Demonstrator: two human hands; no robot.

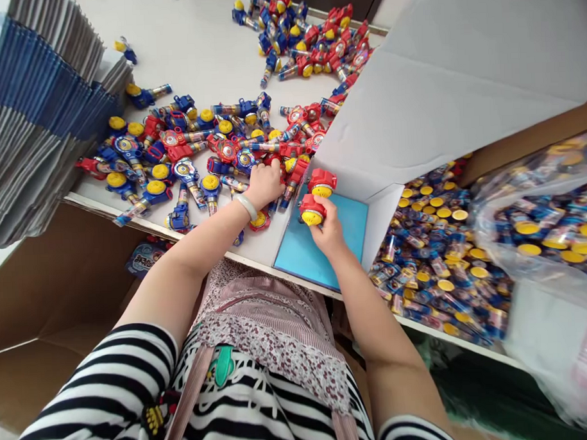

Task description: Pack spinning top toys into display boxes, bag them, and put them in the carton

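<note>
One red toy — underside hidden — sits in the right hand.

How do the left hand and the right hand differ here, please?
The left hand wears a pale bracelet; the right hand wears none. The left hand is among the piled toys; the right hand holds a red toy over the blue panel. Both are ungloved.
</note>
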